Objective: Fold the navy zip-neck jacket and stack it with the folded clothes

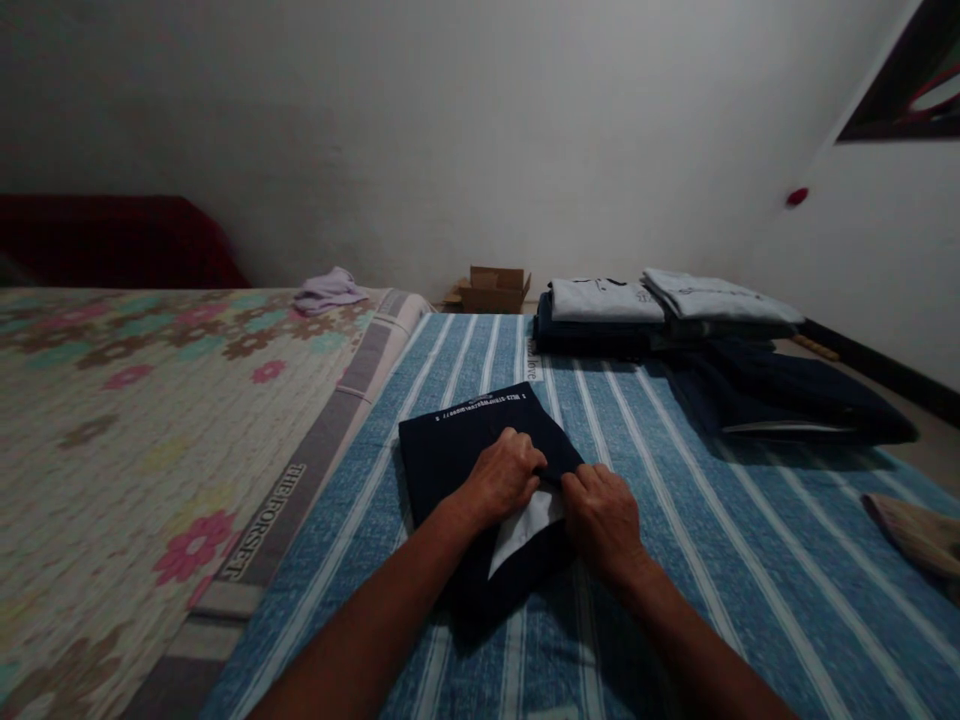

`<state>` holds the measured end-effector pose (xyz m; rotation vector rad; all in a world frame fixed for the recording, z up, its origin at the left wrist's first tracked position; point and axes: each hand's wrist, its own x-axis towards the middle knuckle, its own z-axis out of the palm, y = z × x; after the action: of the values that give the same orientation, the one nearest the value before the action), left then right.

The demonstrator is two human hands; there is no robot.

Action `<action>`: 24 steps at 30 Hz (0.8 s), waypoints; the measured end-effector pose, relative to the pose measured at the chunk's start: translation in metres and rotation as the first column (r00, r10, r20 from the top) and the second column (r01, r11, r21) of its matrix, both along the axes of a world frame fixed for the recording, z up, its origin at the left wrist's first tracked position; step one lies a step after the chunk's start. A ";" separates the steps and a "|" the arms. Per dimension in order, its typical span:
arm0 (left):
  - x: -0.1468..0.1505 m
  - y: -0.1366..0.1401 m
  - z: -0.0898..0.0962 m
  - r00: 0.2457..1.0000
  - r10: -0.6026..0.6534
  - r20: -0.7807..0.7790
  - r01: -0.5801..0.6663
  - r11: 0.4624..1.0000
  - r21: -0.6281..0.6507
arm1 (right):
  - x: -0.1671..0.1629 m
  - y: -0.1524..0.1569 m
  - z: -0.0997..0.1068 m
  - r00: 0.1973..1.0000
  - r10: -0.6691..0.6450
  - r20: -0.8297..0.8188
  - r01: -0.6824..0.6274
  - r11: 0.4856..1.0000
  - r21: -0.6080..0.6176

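A dark navy folded garment (442,450) with a line of white print along its far edge lies on a blue striped bed cover (645,580). My left hand (504,472) is closed on a fold of it near the middle, fingers curled in. At its right edge my right hand (602,515) pinches the same cloth. Between and below the two hands a white patch (529,525) of the garment shows. The fingertips of both hands are partly hidden in the fabric.
Folded clothes (600,302) in white and navy stand in stacks at the back right, with a navy garment (787,395) before them. Left is a floral mat (187,400) bearing a pale lilac cloth (330,290). Behind are a cardboard box (493,292) and the wall. A beige cloth (915,535) lies far right.
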<state>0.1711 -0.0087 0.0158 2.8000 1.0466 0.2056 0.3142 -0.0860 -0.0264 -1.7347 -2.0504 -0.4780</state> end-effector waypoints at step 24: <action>0.004 -0.014 0.001 0.994 -0.045 -0.104 0.066 0.975 0.213 | -0.006 0.010 0.000 1.000 0.027 -0.007 -0.028 0.999 -0.030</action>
<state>0.1751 -0.0232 0.0164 3.0594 1.0214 0.1867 0.3082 -0.0755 -0.0261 -1.7204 -2.0840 -0.4351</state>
